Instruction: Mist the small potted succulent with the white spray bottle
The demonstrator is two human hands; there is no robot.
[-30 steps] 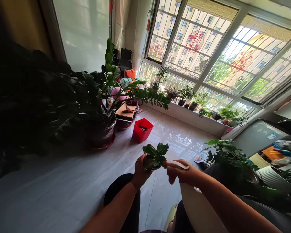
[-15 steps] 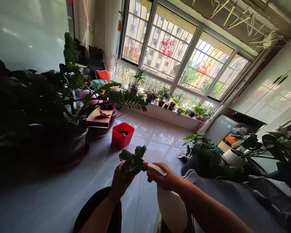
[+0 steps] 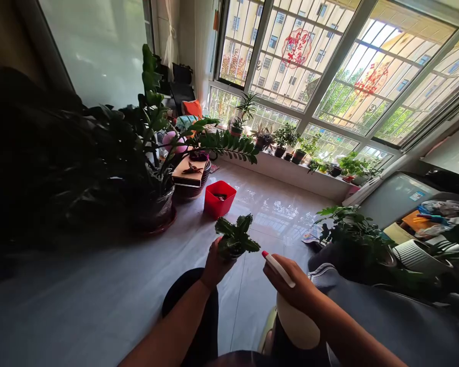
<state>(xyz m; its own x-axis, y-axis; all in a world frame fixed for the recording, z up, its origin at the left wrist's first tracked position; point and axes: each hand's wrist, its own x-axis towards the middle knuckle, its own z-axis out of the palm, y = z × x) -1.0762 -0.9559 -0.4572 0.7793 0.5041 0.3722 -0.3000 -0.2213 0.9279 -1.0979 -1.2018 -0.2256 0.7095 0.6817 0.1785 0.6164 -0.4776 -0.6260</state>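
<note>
At lower centre, a small potted plant (image 3: 235,238) is gripped in the left hand (image 3: 215,265), level with the red-tipped nozzle of a white spray bottle (image 3: 296,318) clasped by the right hand (image 3: 296,290).

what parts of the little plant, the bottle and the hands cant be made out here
Head view, the only one:
- Small plant: its pot is hidden by the left hand and the leaves.
- White bottle: the right hand covers its neck, so the grip there is unclear; only the red-tipped nozzle shows.
- Red bin: contents too small to tell.
- Big plant: lost in shadow.
</note>
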